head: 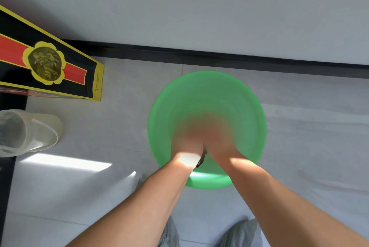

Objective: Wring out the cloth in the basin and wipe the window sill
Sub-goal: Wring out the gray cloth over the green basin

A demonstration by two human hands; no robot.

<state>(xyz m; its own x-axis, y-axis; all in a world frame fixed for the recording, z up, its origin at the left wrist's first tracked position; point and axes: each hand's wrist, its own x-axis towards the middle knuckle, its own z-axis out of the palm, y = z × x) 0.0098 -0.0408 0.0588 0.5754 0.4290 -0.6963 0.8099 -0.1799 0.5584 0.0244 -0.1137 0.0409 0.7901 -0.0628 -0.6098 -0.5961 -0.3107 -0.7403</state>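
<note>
Head view, looking straight down. A round green basin [199,90] stands on a pale tiled floor [309,126], just in front of a dark skirting strip [219,54] that runs along the foot of a light wall. Both bare forearms reach forward over the near rim and into the basin. The left hand [187,136] and the right hand [217,132] lie close together inside it, side by side and touching or nearly so; both are heavily blurred, so individual fingers cannot be made out and it cannot be told whether either hand is open, closed or gripping. The cloth [202,157] shows only as a narrow dark strip in the gap between the two wrists, within the basin near its front wall; the rest of it is hidden by the hands. Bright sunlight falls across both wrists and the near rim. To the left, a black box [46,62] with yellow edging, a red band and a round gold emblem lies on the floor, well apart from the basin. Below it sits a translucent plastic object [30,130], its kind unclear. A sunlit patch [65,161] marks the floor beside the left forearm. Grey trousers [241,232] appear at the bottom edge
</note>
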